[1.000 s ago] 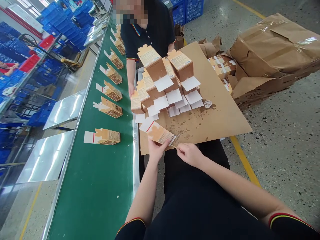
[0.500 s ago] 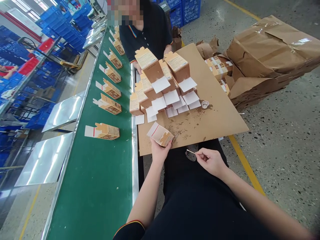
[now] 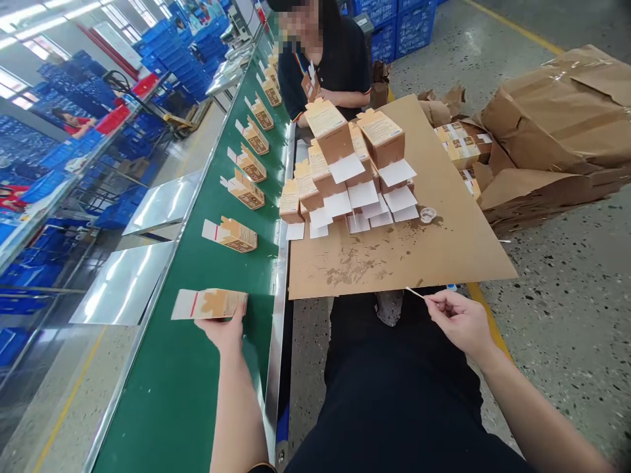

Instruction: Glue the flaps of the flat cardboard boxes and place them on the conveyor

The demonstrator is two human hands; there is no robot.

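My left hand (image 3: 224, 332) is closed around a small brown carton (image 3: 217, 304) over the green conveyor belt (image 3: 162, 407); its white flap with a red stripe sticks out to the left. Whether the carton touches the belt I cannot tell. Between the fingertips of my right hand (image 3: 458, 318) is a cotton swab (image 3: 415, 293), near the front edge of the cardboard sheet (image 3: 468, 256). A pile of open cartons (image 3: 330, 167) stands on that sheet, white flaps towards me. Beside the pile sits a small clear cup (image 3: 428, 214), with wet spots around it.
Several cartons (image 3: 236, 234) stand in a row along the belt. Across the sheet a co-worker (image 3: 340, 62) holds a carton. Large paper-wrapped bundles (image 3: 557, 112) lie on the floor at right, and blue crates (image 3: 417, 26) stand behind.
My left hand has carried the carton left from the cardboard sheet to above the belt. My right hand keeps the swab. The co-worker now holds up a carton, and the view has shifted.
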